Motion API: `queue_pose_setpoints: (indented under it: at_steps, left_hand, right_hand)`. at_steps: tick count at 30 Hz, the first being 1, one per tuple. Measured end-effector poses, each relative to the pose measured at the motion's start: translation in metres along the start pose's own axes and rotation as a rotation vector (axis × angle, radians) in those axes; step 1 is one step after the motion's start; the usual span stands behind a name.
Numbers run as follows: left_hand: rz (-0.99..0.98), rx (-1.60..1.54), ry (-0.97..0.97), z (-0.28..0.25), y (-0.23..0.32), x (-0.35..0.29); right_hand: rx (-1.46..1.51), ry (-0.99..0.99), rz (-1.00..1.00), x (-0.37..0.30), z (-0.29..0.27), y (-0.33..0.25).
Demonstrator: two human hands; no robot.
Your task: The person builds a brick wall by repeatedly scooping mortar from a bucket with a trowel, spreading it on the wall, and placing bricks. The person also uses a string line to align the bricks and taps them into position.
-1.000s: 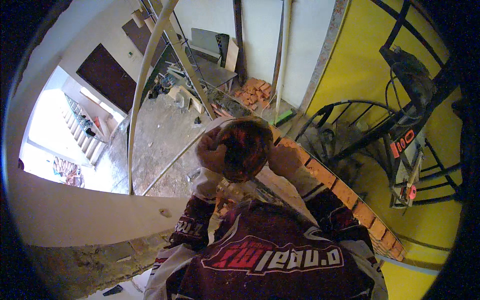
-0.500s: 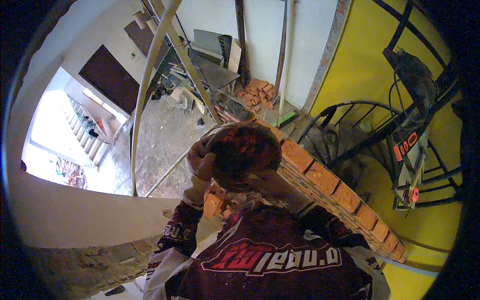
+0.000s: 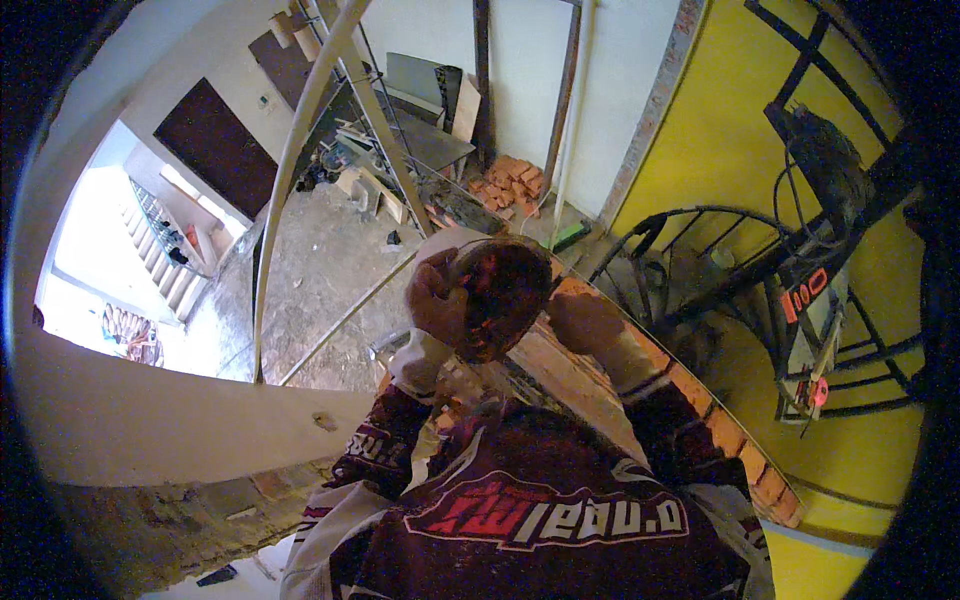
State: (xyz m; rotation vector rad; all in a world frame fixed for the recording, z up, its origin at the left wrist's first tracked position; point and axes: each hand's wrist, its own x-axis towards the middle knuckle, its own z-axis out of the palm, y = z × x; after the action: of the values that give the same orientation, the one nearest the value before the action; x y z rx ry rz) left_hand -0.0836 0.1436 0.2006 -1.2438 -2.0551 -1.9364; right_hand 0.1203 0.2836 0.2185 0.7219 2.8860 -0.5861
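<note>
Head view: the left hand [image 3: 435, 302] grips a dark round bowl [image 3: 508, 300]; the right hand [image 3: 588, 324] sits beside it, grip unclear.

The dark round object [image 3: 508, 300] hides some fingers of the left hand [image 3: 437, 298], while the right hand [image 3: 585, 320] is too dim for its fingers to be told apart. The right sleeve [image 3: 668, 425] covers part of the brick row [image 3: 732, 436]. The black metal frame [image 3: 745, 270] runs off into the dark rim at right.
</note>
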Motion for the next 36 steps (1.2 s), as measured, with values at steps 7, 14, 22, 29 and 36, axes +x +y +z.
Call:
queue_pose_setpoints:
  at_steps: [7,14,22,29,36]
  left_hand:
    - [-0.074,-0.148,-0.113,-0.019,0.003,0.009]
    - [-0.357,-0.721,0.027,-0.023,-0.041,-0.013]
    - [-0.791,-0.704,0.195,-0.038,-0.098,-0.089]
    - [-0.524,-0.147,0.105,-0.068,-0.1,-0.179]
    - [-1.05,-0.429,0.803,-0.116,-0.076,-0.242]
  right_hand:
    - [1.144,-0.188,0.017,0.012,0.104,-0.014]
    - [0.184,0.653,-0.867,0.019,0.139,-0.021]
    - [1.167,-0.441,0.162,-0.004,0.08,-0.013]
    - [1.249,-0.5,0.269,0.053,0.155,0.072]
    - [1.103,-0.157,0.232,0.143,0.152,0.126]
